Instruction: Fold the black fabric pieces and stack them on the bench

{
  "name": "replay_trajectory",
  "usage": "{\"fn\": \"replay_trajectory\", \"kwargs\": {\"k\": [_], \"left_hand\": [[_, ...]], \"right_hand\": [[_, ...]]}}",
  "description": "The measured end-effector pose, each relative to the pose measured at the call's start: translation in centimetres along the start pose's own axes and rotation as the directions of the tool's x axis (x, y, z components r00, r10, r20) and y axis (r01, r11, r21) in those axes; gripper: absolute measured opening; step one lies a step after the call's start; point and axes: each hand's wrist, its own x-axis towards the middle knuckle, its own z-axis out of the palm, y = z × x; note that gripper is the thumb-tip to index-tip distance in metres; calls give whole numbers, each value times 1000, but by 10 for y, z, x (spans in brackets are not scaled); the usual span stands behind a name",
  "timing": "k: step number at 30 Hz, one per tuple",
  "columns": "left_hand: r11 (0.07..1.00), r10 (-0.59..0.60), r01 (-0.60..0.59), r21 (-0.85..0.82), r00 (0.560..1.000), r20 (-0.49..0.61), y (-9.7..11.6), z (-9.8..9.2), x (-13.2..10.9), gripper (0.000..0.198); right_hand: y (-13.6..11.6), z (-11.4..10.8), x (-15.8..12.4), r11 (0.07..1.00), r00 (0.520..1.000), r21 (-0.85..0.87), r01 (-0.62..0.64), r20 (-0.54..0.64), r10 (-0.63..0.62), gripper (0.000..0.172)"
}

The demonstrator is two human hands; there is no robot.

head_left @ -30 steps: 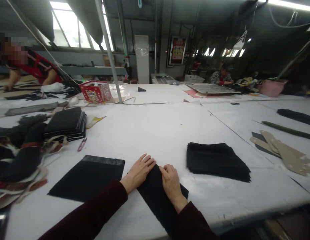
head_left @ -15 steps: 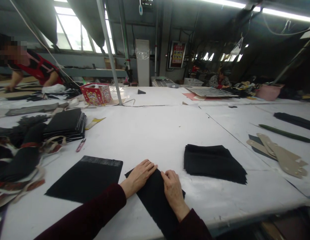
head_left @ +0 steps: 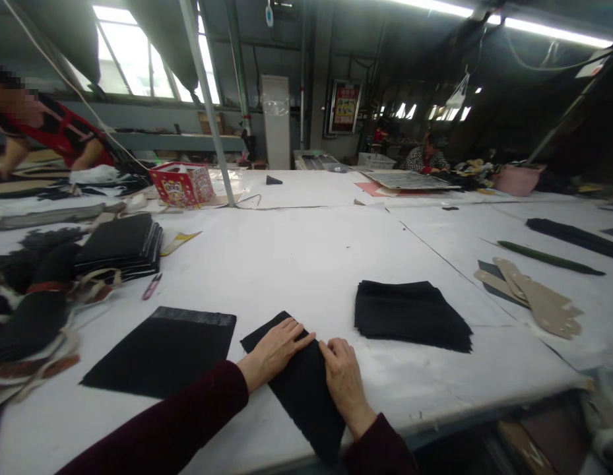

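Observation:
A black fabric piece [head_left: 301,396] lies slantwise on the white table [head_left: 306,257] right in front of me. My left hand [head_left: 276,349] rests flat on its upper left part, fingers stretched out together. On the fabric's right side lies my right hand [head_left: 343,382], palm down, fingers slightly curled. To the left is a flat black fabric rectangle [head_left: 162,353] with a greyish top edge. A neat stack of black fabric pieces [head_left: 410,313] sits to the right.
At the left are a pile of black folded pieces [head_left: 121,244], a heap of dark and striped cloth [head_left: 29,310] and small pink snips [head_left: 152,286]. Beige pattern pieces [head_left: 534,300] lie at the right. A red box [head_left: 181,183] and a pole [head_left: 207,105] stand behind. Other people work at far tables.
The black fabric piece under my hands has slid up and to the left, so more of its far corner shows. Both hands stay flat on it.

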Motion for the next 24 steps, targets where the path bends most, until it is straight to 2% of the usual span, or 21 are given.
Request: {"fn": "replay_trajectory", "kwargs": {"k": [5, 11, 17, 24], "left_hand": [[998, 31, -33, -50, 999, -23, 5, 0, 0, 46], [998, 23, -21, -59, 999, 22, 11, -3, 6, 57], [995, 62, -64, -72, 998, -24, 18, -4, 11, 46], [997, 71, -70, -44, 997, 26, 30, -9, 13, 51]], "right_hand": [[2, -5, -7, 1000, 1000, 24, -13, -3, 13, 25], [7, -10, -12, 995, 1000, 97, -10, -2, 10, 27], [11, -14, -18, 991, 1000, 131, -15, -7, 16, 26], [14, -23, -25, 993, 1000, 114, -14, 5, 14, 25]]}}
